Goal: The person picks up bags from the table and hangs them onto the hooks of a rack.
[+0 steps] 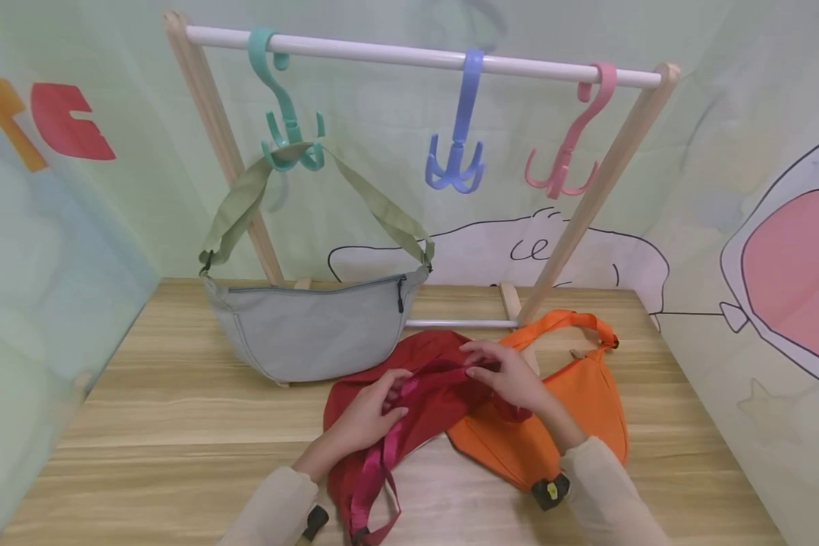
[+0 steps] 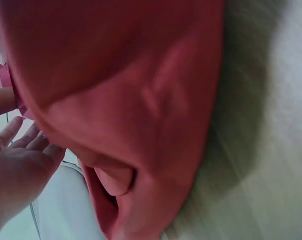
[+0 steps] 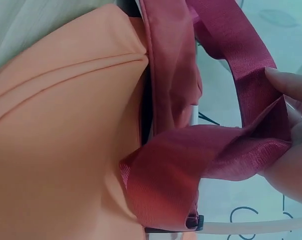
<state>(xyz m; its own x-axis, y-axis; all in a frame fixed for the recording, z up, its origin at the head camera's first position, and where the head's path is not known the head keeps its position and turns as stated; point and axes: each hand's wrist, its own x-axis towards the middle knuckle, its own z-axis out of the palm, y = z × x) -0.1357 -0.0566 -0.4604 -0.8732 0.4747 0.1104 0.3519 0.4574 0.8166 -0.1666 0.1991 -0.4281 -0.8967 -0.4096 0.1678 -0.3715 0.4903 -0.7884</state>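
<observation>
With the left hand (image 1: 362, 417) spread, the strap (image 3: 253, 75) was pinched by the right hand (image 1: 512, 375). The red bag (image 1: 440, 409) was positioned between the tabletop's (image 1: 177, 425) side edges, overlapping the orange bag (image 1: 594, 402); snagging was risked by overlap.

Middle bag (image 1: 426, 421) apparently overlaps right bag (image 1: 590, 402); 3 hooks (image 1: 469, 102) hang on rail (image 1: 382, 52).

From the bottom edge of the head view, the left sleeve (image 1: 269, 508) and right sleeve (image 1: 610, 497) slant inward, wrists (image 1: 566, 428) bare. The left hand (image 1: 368, 413) lies just below centre, thumb apart from loosely bent fingers; the right hand (image 1: 508, 377), right of centre, pinches, fingertips pointing left.
</observation>
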